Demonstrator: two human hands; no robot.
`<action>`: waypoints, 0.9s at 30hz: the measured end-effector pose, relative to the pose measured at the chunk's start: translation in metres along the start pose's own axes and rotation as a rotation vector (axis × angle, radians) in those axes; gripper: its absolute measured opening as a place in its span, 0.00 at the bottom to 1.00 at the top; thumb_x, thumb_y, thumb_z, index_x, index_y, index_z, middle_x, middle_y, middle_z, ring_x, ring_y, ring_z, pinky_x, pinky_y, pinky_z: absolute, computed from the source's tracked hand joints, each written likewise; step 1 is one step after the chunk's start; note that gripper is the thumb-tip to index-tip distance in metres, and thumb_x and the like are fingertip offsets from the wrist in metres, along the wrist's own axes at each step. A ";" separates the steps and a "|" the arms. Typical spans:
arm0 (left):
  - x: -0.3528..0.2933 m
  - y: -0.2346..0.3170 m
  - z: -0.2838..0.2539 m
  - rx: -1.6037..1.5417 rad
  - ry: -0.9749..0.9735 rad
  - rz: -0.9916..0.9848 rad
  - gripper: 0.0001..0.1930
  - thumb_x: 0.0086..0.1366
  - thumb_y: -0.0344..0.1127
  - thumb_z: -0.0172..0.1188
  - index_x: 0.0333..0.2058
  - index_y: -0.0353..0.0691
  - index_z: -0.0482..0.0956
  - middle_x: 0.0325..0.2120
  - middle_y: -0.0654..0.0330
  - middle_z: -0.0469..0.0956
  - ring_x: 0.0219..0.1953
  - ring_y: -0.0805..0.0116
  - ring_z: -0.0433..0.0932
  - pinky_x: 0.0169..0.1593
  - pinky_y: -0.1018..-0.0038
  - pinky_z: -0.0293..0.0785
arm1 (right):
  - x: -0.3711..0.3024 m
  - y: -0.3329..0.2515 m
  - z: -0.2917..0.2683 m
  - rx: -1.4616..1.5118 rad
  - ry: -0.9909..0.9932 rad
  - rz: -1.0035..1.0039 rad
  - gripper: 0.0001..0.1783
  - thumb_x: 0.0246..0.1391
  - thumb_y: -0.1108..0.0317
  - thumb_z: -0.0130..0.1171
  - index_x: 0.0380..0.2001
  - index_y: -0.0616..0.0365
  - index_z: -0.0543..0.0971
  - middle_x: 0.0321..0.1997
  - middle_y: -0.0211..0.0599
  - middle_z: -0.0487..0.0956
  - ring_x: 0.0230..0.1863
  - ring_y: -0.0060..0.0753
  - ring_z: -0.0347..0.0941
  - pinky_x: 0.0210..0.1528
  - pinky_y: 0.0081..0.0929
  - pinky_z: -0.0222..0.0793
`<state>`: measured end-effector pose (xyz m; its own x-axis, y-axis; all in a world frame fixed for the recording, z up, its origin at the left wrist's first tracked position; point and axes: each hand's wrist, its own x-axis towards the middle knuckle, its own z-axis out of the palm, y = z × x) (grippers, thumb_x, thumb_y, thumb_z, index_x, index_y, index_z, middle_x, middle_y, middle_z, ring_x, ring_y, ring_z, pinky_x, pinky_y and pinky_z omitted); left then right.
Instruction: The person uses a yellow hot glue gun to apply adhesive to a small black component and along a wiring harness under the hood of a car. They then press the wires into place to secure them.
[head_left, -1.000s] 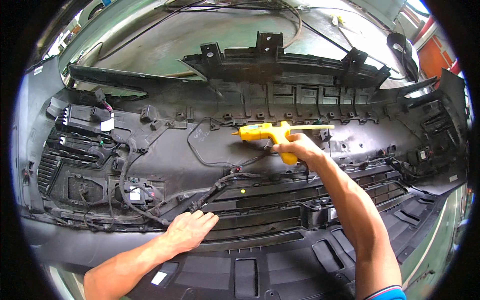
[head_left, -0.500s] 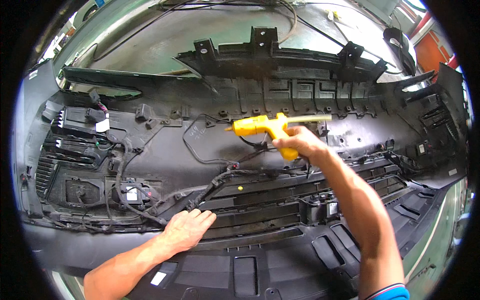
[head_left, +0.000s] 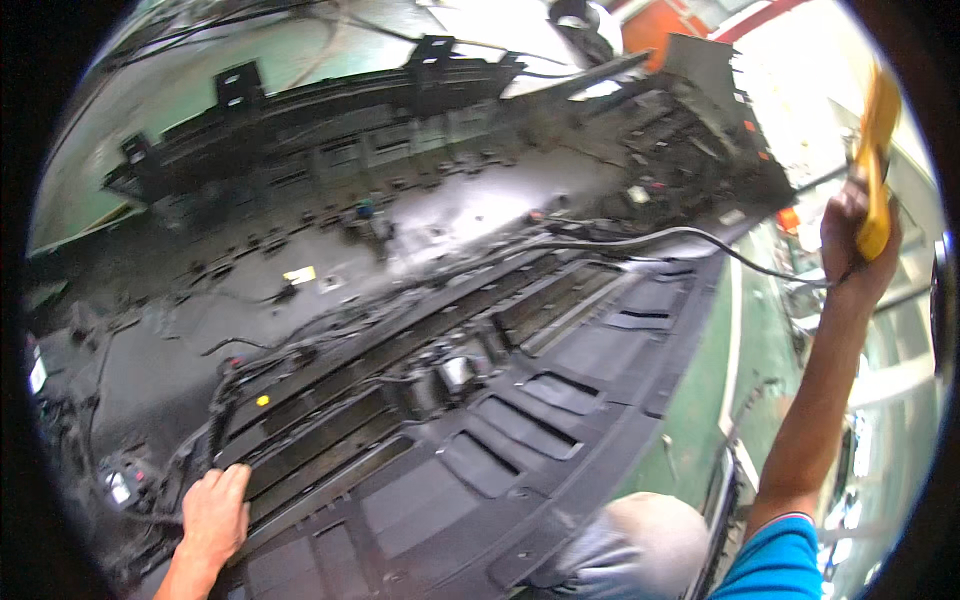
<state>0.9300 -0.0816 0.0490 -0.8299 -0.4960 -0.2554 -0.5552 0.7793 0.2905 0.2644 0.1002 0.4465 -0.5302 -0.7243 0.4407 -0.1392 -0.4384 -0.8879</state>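
Right grip (head_left: pixel 857 238) wraps yellow glue gun (head_left: pixel 878 125); left grip (head_left: pixel 215 512) rests on black panel (head_left: pixel 412 508), hold unclear; white label (head_left: pixel 457 373) blurred.

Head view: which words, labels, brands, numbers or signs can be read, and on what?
None can be read.
Small white rectangular label, lower left on the large black plastic panel: too small, blurred.
White-and-yellow sticker on the panel: blurred.
White squarish label, mid-panel: blurred.
Pale label near the panel's right end: too small.
Yellow plastic glue gun in the right hand: no lettering readable through the blur.
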 end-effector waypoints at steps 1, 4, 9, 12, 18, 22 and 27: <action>-0.003 -0.001 0.004 -0.005 0.035 0.002 0.34 0.50 0.27 0.73 0.59 0.36 0.77 0.52 0.52 0.81 0.51 0.48 0.79 0.52 0.55 0.77 | -0.025 -0.009 -0.042 -0.007 0.040 -0.075 0.28 0.77 0.56 0.54 0.64 0.72 0.69 0.37 0.35 0.77 0.35 0.27 0.74 0.44 0.28 0.75; -0.007 -0.007 0.012 -0.032 0.021 0.011 0.38 0.48 0.24 0.73 0.62 0.33 0.74 0.57 0.50 0.78 0.55 0.46 0.76 0.54 0.54 0.74 | -0.115 -0.001 -0.155 -0.116 0.650 0.002 0.19 0.74 0.51 0.56 0.53 0.55 0.78 0.42 0.32 0.83 0.37 0.28 0.84 0.39 0.30 0.86; -0.003 -0.014 0.013 -0.076 0.018 0.067 0.36 0.54 0.23 0.68 0.64 0.32 0.72 0.56 0.43 0.79 0.54 0.39 0.76 0.56 0.51 0.75 | -0.315 0.145 -0.254 -0.189 1.320 0.388 0.15 0.63 0.50 0.68 0.33 0.39 0.73 0.18 0.19 0.69 0.16 0.23 0.70 0.17 0.24 0.67; -0.001 -0.014 0.005 -0.018 -0.036 0.090 0.32 0.70 0.30 0.63 0.71 0.34 0.71 0.60 0.43 0.80 0.58 0.43 0.79 0.61 0.56 0.78 | -0.407 0.242 -0.275 -0.004 1.658 0.666 0.14 0.57 0.53 0.70 0.39 0.39 0.74 0.23 0.28 0.72 0.17 0.34 0.70 0.19 0.33 0.65; -0.009 -0.011 0.006 -0.054 -0.033 0.023 0.37 0.50 0.22 0.70 0.61 0.31 0.72 0.53 0.43 0.79 0.52 0.37 0.77 0.56 0.50 0.75 | -0.497 0.359 -0.290 0.030 1.567 0.811 0.16 0.59 0.51 0.71 0.43 0.45 0.80 0.30 0.30 0.78 0.27 0.35 0.76 0.25 0.36 0.70; -0.001 -0.013 0.008 -0.029 0.085 0.160 0.40 0.50 0.21 0.67 0.66 0.28 0.70 0.54 0.38 0.78 0.54 0.33 0.76 0.59 0.50 0.75 | -0.493 0.376 -0.272 0.049 1.551 0.761 0.24 0.65 0.38 0.64 0.45 0.46 0.80 0.33 0.33 0.81 0.31 0.37 0.79 0.28 0.39 0.73; 0.004 -0.013 -0.002 0.000 -0.131 0.003 0.32 0.71 0.33 0.63 0.72 0.37 0.70 0.58 0.43 0.80 0.58 0.40 0.79 0.61 0.53 0.77 | -0.498 0.347 -0.214 0.141 1.359 1.059 0.44 0.68 0.26 0.55 0.59 0.62 0.74 0.39 0.46 0.83 0.36 0.53 0.81 0.33 0.43 0.77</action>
<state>0.9337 -0.0943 0.0466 -0.8171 -0.4397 -0.3728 -0.5529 0.7807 0.2911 0.3008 0.4224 -0.1094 -0.6166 0.1929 -0.7633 0.7370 -0.1994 -0.6458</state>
